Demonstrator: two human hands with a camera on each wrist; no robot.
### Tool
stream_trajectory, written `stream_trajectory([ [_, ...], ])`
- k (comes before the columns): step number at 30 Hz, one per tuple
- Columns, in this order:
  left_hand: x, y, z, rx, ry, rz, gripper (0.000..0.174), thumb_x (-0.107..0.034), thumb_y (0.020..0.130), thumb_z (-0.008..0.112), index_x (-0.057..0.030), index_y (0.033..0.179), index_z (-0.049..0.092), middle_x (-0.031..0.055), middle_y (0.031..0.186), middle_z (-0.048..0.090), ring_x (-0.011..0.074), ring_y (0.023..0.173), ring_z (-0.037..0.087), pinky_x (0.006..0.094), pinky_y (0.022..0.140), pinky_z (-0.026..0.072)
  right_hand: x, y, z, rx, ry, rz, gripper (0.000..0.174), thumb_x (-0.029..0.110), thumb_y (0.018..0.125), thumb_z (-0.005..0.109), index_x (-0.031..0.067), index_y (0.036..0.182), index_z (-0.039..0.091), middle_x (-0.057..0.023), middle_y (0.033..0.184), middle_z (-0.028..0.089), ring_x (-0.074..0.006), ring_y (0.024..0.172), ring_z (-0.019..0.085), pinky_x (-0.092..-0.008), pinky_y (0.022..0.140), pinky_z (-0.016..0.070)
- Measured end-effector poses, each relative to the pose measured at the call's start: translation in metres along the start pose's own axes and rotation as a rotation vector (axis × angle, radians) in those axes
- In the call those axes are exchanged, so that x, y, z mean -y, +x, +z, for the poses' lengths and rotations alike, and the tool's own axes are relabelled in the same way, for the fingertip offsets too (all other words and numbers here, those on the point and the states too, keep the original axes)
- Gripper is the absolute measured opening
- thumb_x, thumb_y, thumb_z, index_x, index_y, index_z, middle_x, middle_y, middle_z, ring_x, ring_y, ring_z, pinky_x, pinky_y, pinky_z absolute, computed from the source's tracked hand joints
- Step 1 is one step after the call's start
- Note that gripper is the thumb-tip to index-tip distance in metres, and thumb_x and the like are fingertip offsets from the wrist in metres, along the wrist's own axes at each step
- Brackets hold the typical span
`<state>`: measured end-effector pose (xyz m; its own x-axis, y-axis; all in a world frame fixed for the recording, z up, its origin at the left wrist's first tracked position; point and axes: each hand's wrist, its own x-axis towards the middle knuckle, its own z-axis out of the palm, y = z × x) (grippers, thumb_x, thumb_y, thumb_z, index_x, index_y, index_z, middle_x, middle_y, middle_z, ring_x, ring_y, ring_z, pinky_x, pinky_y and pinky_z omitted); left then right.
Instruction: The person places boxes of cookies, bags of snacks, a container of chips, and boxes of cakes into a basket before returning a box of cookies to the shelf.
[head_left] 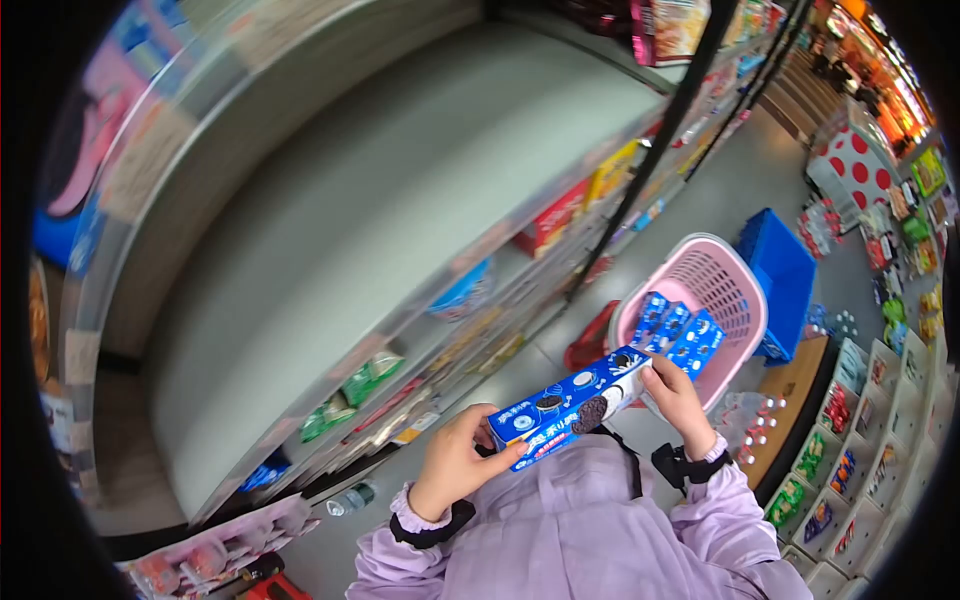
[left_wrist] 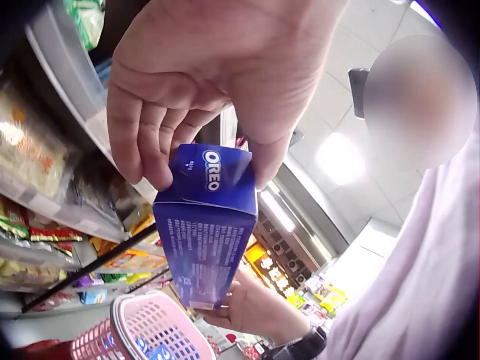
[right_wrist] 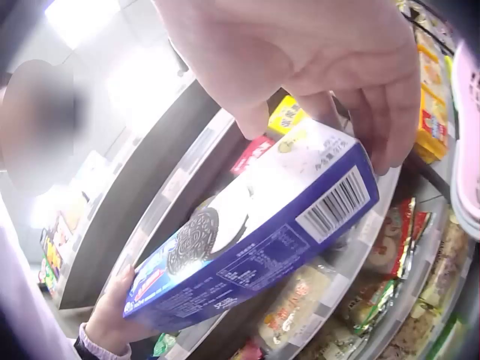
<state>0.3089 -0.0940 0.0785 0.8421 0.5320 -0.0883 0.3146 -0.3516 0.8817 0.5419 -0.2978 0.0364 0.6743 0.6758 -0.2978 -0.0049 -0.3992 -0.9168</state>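
Observation:
A long blue Oreo box (head_left: pixel 570 410) is held level in front of the body by both hands. My left hand (head_left: pixel 455 460) pinches its left end between thumb and fingers; in the left wrist view, the left hand (left_wrist: pixel 210 82) grips around the end marked OREO (left_wrist: pixel 212 171). At the other end, my right hand (head_left: pixel 677 398) holds the box with the thumb on top. The right wrist view shows the right hand (right_wrist: pixel 315 67) at the end beside the barcode (right_wrist: pixel 334 204), with the cookie picture facing up.
Just beyond the right hand, a pink basket (head_left: pixel 745 290) on the floor holds several blue boxes (head_left: pixel 697 340). A blue crate (head_left: pixel 785 270) stands behind it. A large grey shelf (head_left: pixel 400 150) is at the left, with packaged snacks on lower shelves. Snack bins (head_left: pixel 850 450) line the right.

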Motion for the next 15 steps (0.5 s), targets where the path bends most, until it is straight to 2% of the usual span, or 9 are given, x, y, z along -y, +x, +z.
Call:
stream_trajectory([
  [1, -0.003, 0.011, 0.012, 0.019, 0.012, -0.020, 0.054, -0.035, 0.068, 0.078, -0.0002, 0.103, 0.056, 0.0076, 0.071, 0.060, 0.0164, 0.059, 0.058, 0.0277, 0.054, 0.0467, -0.015, 0.007, -0.009, -0.045, 0.068, -0.059, 0.038, 0.027, 0.093, 0.054, -0.0030, 0.116, 0.054, -0.0075, 0.095, 0.061, -0.0127, 0.087, 0.055, -0.0267, 0.076, 0.0451],
  [2, -0.003, 0.022, 0.030, 0.016, 0.024, 0.014, 0.054, -0.037, 0.068, 0.078, -0.0008, 0.101, 0.055, 0.0075, 0.068, 0.058, 0.0165, 0.059, 0.058, 0.0283, 0.053, 0.0463, -0.029, 0.013, -0.019, -0.093, 0.064, -0.009, 0.040, 0.029, 0.093, 0.053, -0.0027, 0.117, 0.054, -0.0076, 0.097, 0.061, -0.0126, 0.089, 0.055, -0.0266, 0.078, 0.0446],
  [4, -0.014, 0.044, 0.060, 0.102, 0.094, -0.015, 0.052, -0.038, 0.071, 0.074, -0.0015, 0.101, 0.054, 0.0125, 0.077, 0.059, 0.0251, 0.065, 0.060, 0.0348, 0.056, 0.0473, -0.062, 0.025, -0.042, -0.171, 0.060, 0.084, 0.042, 0.031, 0.094, 0.051, -0.0022, 0.119, 0.053, -0.0078, 0.100, 0.060, -0.0123, 0.092, 0.054, -0.0263, 0.080, 0.0434],
  [5, -0.016, 0.055, 0.077, 0.130, 0.155, -0.011, 0.050, -0.037, 0.072, 0.072, -0.0016, 0.100, 0.053, 0.0148, 0.082, 0.059, 0.0293, 0.068, 0.060, 0.0376, 0.058, 0.0480, -0.084, 0.033, -0.057, -0.161, 0.095, 0.176, 0.039, 0.035, 0.094, 0.051, 0.0113, 0.125, 0.051, -0.0033, 0.107, 0.058, -0.0166, 0.097, 0.056, -0.0307, 0.078, 0.0471],
  [7, -0.008, 0.078, 0.118, 0.130, 0.159, 0.088, 0.050, -0.038, 0.073, 0.071, -0.0009, 0.100, 0.052, 0.0153, 0.080, 0.058, 0.0298, 0.068, 0.060, 0.0378, 0.060, 0.0474, -0.086, 0.045, -0.076, -0.212, 0.363, 0.377, 0.033, 0.032, 0.093, 0.053, 0.0129, 0.120, 0.052, -0.0015, 0.102, 0.059, -0.0147, 0.088, 0.057, -0.0276, 0.073, 0.0470],
  [9, 0.002, 0.098, 0.158, 0.214, 0.131, 0.066, 0.046, -0.034, 0.073, 0.069, 0.0004, 0.094, 0.048, 0.0198, 0.087, 0.054, 0.0370, 0.079, 0.056, 0.0427, 0.068, 0.0456, -0.138, 0.066, -0.105, -0.255, 0.546, 0.326, 0.026, 0.026, 0.090, 0.058, 0.0124, 0.112, 0.054, 0.0017, 0.091, 0.056, -0.0118, 0.075, 0.056, -0.0233, 0.067, 0.0440],
  [11, 0.007, 0.115, 0.193, 0.166, 0.076, 0.124, 0.045, -0.031, 0.072, 0.069, 0.0012, 0.094, 0.046, 0.0200, 0.086, 0.053, 0.0378, 0.082, 0.055, 0.0440, 0.070, 0.0448, -0.163, 0.087, -0.121, -0.314, 0.652, 0.250, 0.028, 0.025, 0.088, 0.061, 0.0097, 0.110, 0.053, -0.0002, 0.092, 0.054, -0.0145, 0.082, 0.055, -0.0277, 0.071, 0.0455],
  [13, 0.011, 0.133, 0.224, 0.157, 0.060, 0.009, 0.050, -0.029, 0.071, 0.069, 0.0027, 0.099, 0.043, 0.0226, 0.093, 0.055, 0.0395, 0.084, 0.058, 0.0454, 0.068, 0.0469, -0.172, 0.102, -0.130, -0.293, 0.778, 0.307, 0.035, 0.030, 0.085, 0.066, 0.0079, 0.109, 0.053, -0.0028, 0.097, 0.053, -0.0173, 0.089, 0.055, -0.0324, 0.076, 0.0465],
  [15, 0.023, 0.151, 0.258, 0.114, 0.103, 0.021, 0.058, -0.023, 0.067, 0.073, 0.0065, 0.104, 0.039, 0.0257, 0.095, 0.054, 0.0387, 0.078, 0.062, 0.0443, 0.069, 0.0498, -0.165, 0.109, -0.125, -0.233, 0.859, 0.503, 0.043, 0.036, 0.082, 0.069, 0.0074, 0.109, 0.053, -0.0042, 0.100, 0.053, -0.0193, 0.093, 0.054, -0.0355, 0.080, 0.0469],
])
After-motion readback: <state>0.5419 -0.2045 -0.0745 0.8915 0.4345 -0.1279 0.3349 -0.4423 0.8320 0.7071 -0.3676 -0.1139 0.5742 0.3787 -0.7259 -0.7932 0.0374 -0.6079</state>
